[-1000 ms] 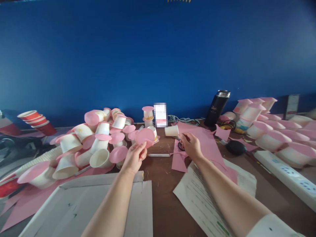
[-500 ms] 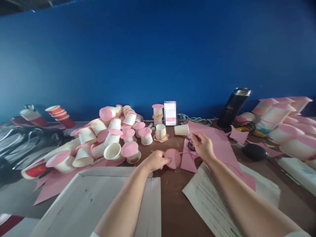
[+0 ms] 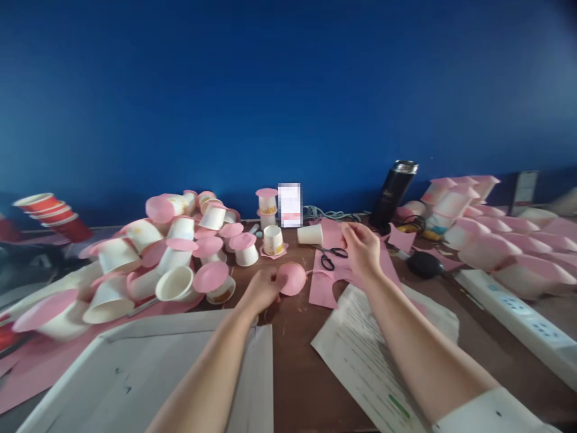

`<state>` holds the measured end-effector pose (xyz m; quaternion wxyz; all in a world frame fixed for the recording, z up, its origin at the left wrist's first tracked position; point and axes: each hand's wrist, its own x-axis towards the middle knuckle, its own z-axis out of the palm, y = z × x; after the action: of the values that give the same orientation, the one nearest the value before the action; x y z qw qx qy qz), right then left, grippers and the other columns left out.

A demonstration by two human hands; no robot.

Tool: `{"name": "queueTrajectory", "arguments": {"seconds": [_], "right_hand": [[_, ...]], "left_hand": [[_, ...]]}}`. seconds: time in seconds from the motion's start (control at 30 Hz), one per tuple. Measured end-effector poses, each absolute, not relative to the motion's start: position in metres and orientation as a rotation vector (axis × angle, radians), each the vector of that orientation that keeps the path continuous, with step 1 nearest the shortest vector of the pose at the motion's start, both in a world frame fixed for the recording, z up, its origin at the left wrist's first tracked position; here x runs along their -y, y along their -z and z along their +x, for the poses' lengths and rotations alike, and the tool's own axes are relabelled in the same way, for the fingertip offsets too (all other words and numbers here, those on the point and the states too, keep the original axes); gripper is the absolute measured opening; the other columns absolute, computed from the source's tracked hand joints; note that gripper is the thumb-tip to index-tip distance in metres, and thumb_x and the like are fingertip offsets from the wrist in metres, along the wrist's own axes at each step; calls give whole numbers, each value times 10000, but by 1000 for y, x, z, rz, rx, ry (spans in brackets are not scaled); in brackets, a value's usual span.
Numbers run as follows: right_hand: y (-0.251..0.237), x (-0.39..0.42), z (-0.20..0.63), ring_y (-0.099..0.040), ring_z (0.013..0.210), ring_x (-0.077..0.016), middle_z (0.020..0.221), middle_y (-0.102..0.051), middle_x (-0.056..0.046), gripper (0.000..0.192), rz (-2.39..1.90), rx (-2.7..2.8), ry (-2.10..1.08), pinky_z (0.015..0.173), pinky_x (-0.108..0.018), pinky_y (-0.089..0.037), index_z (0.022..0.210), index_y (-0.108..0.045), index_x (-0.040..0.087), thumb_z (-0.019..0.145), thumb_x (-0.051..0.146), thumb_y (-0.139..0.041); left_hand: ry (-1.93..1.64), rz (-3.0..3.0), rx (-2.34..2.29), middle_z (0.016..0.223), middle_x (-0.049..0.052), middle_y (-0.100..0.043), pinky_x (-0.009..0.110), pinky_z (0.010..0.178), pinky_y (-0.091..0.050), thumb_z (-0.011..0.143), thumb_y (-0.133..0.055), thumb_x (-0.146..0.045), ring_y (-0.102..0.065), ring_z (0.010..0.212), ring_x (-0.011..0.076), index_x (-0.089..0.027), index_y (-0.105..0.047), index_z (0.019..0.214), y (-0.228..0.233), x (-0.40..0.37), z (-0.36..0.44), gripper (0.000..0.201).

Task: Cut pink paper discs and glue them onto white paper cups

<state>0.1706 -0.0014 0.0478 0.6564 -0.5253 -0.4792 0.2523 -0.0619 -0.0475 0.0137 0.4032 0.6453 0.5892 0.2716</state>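
Observation:
My left hand (image 3: 262,288) pinches a round pink paper disc (image 3: 293,278) just above the brown table. My right hand (image 3: 361,248) hovers over the pink paper sheet (image 3: 325,282), fingers curled and touching its far part; whether it grips the sheet I cannot tell. Black scissors (image 3: 331,257) lie free on the pink sheet, just left of my right hand. A white paper cup (image 3: 310,234) lies on its side behind the scissors. Another cup (image 3: 273,240) stands upright on a pink scrap.
A heap of white cups with pink lids (image 3: 171,258) fills the left. More capped cups (image 3: 487,240) crowd the right, by a black flask (image 3: 394,192) and a white power strip (image 3: 514,313). Flat cardboard (image 3: 135,373) and printed sheets (image 3: 383,361) lie near me.
My left hand brought the pink disc down from the cup heap to the table's middle. My right hand let go of the scissors and lifted away toward the far part of the pink sheet.

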Motion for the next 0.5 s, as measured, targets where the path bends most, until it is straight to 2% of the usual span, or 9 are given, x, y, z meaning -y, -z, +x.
{"name": "queueTrajectory", "arguments": {"seconds": [0.07,0.17,0.37,0.5], "right_hand": [[-68,0,179,-409,437,-65,526,-511,61,173,-999,867,-628,414,-183,-296,769,-654,176,751,348,-656],[-98,0,196,-349,395,-41,516,-465,87,135,-828,629,-702,349,-153,-212,786,-621,182,728,292,-674],[-132,4,226,-321,359,-16,531,-375,121,59,-635,463,-814,315,-118,-228,773,-550,201,798,210,-603],[-137,10,245,-285,329,-9,492,-346,129,145,-509,336,-921,315,-110,-224,728,-517,198,857,169,-457]], "left_hand": [[-640,1640,-1577,420,-22,-528,236,488,-316,815,-502,-359,-524,436,146,-187,-550,666,-15,47,-60,234],[-674,1699,-1599,399,-33,-499,235,495,-313,808,-507,-367,-504,424,136,-200,-501,614,-14,46,-58,255],[-696,1719,-1602,411,-43,-511,236,517,-322,805,-513,-383,-510,422,134,-202,-520,642,-10,47,-58,244],[-675,1739,-1630,416,-42,-511,236,529,-320,809,-517,-388,-533,448,141,-204,-506,637,-10,48,-57,253]]}}
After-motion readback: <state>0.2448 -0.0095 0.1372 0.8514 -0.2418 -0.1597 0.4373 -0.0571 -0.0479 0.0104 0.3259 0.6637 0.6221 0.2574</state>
